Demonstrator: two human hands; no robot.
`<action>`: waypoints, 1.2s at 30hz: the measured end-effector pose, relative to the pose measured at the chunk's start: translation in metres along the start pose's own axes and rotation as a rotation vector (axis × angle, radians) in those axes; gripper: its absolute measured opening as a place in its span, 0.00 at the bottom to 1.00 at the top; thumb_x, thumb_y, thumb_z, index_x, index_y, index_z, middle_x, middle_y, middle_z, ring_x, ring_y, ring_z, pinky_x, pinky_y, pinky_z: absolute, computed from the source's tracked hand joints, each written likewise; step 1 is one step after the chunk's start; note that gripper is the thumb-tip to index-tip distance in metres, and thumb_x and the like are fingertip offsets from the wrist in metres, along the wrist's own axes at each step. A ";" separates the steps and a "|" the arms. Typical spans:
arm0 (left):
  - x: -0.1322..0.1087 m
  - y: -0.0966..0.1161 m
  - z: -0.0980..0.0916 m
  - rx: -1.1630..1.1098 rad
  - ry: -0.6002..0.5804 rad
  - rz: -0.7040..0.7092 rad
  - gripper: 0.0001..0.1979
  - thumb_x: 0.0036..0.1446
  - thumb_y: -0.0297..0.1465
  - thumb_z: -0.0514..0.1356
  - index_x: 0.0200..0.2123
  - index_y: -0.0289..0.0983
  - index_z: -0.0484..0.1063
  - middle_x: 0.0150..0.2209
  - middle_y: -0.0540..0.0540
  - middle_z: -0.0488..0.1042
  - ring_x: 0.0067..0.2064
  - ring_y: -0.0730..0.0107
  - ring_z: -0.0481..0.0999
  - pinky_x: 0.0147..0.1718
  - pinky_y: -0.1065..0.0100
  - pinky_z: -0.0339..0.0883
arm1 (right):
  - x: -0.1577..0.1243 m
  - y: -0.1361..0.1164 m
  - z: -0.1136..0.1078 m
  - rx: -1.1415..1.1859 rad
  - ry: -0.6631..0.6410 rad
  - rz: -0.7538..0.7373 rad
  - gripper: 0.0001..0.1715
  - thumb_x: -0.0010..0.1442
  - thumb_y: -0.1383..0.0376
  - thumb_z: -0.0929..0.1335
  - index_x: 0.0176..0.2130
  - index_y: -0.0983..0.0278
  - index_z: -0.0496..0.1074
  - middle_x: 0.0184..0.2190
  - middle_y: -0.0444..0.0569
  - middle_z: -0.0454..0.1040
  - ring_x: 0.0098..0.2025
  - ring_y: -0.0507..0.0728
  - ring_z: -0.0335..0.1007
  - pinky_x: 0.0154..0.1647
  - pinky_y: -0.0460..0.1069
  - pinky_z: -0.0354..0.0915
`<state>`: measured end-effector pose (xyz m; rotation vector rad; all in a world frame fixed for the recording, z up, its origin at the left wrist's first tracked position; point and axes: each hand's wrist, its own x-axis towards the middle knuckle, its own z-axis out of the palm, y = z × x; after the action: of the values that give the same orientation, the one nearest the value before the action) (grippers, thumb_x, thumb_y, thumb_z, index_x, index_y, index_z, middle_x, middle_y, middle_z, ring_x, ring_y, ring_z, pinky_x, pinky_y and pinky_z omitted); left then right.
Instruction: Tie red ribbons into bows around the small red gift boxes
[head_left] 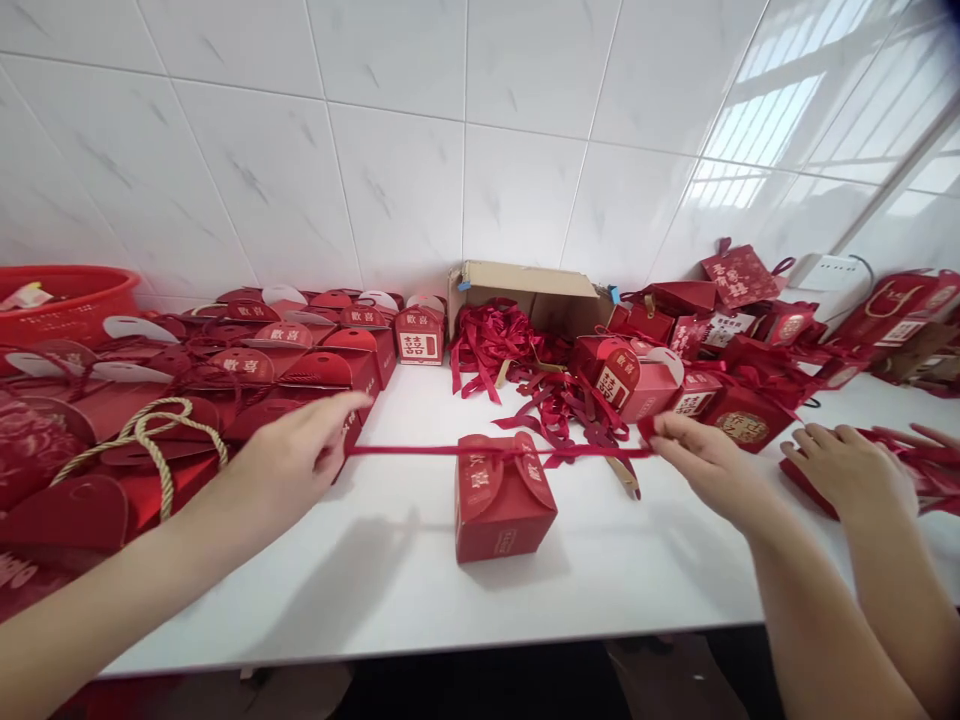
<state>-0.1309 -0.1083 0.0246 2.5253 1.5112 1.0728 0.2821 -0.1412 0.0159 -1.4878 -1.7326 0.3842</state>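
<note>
A small red gift box (pixel 501 510) with folded-in top flaps stands upright on the white table, directly in front of me. A thin red ribbon (pixel 409 450) runs across its top, pulled nearly straight out to both sides. My left hand (pixel 296 445) is closed on the ribbon's left end, above the front of the packed rows of boxes. At the other end, my right hand (pixel 709 465) pinches the ribbon, and a small dark red piece shows at its fingertips. The ribbon meets the flaps at the middle of the box top; whether it is knotted there I cannot tell.
Rows of red boxes (pixel 300 370) fill the left side, with a red plastic basket (pixel 75 300) behind. A cardboard box (pixel 525 278) spills red ribbons (pixel 499 340) by the tiled wall. More boxes (pixel 750 405) stand right. A co-worker's hands (pixel 855 475) work at far right.
</note>
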 end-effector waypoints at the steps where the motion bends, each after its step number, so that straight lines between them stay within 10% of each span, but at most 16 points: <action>1: -0.011 -0.013 0.005 0.010 -0.058 0.015 0.23 0.52 0.25 0.55 0.48 0.56 0.68 0.38 0.52 0.74 0.37 0.54 0.71 0.38 0.59 0.62 | -0.006 0.009 -0.003 -0.060 -0.049 0.050 0.13 0.56 0.61 0.65 0.22 0.61 0.65 0.20 0.44 0.65 0.24 0.54 0.61 0.24 0.49 0.60; 5: -0.031 -0.028 0.025 0.129 -0.257 0.032 0.17 0.51 0.23 0.51 0.39 0.46 0.73 0.36 0.44 0.75 0.42 0.46 0.72 0.39 0.52 0.63 | -0.018 0.027 0.003 -0.083 -0.305 0.148 0.13 0.57 0.57 0.65 0.27 0.61 0.71 0.27 0.47 0.73 0.29 0.58 0.69 0.28 0.51 0.67; 11: 0.002 0.032 0.039 -0.031 -0.165 0.048 0.06 0.57 0.33 0.54 0.36 0.40 0.68 0.39 0.43 0.71 0.41 0.57 0.71 0.43 0.59 0.64 | -0.003 -0.003 0.038 -0.040 0.104 0.030 0.23 0.60 0.54 0.65 0.50 0.63 0.69 0.50 0.58 0.71 0.49 0.64 0.70 0.45 0.59 0.69; 22: 0.003 0.072 0.075 -0.494 -0.227 -0.165 0.09 0.55 0.34 0.59 0.34 0.41 0.59 0.38 0.48 0.63 0.40 0.65 0.67 0.43 0.58 0.68 | -0.007 -0.048 0.081 0.048 -0.337 -0.204 0.37 0.51 0.47 0.71 0.56 0.60 0.69 0.61 0.59 0.61 0.61 0.68 0.59 0.58 0.62 0.61; 28: 0.011 0.068 0.077 -0.765 -0.374 -0.463 0.20 0.48 0.39 0.64 0.34 0.42 0.53 0.37 0.52 0.62 0.36 0.69 0.69 0.32 0.67 0.67 | -0.007 -0.042 0.087 0.227 -0.269 -0.031 0.22 0.62 0.53 0.63 0.52 0.59 0.70 0.52 0.55 0.67 0.41 0.57 0.72 0.37 0.52 0.71; 31: 0.017 0.065 0.076 -0.834 -0.495 -0.548 0.22 0.45 0.41 0.66 0.31 0.40 0.54 0.33 0.53 0.64 0.34 0.70 0.70 0.31 0.69 0.64 | -0.003 -0.040 0.086 0.303 -0.347 0.222 0.27 0.56 0.48 0.67 0.48 0.60 0.65 0.36 0.47 0.69 0.23 0.49 0.62 0.17 0.45 0.59; 36: 0.023 0.063 0.070 -0.789 -0.628 -0.523 0.20 0.45 0.44 0.65 0.25 0.37 0.61 0.26 0.53 0.67 0.30 0.70 0.68 0.30 0.70 0.60 | 0.007 -0.033 0.079 0.373 -0.601 0.310 0.28 0.54 0.43 0.66 0.24 0.63 0.60 0.18 0.37 0.53 0.20 0.47 0.46 0.19 0.44 0.43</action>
<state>-0.0366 -0.1018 0.0050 1.5739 1.1366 0.5443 0.2017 -0.1227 -0.0091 -1.4433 -1.7267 1.3542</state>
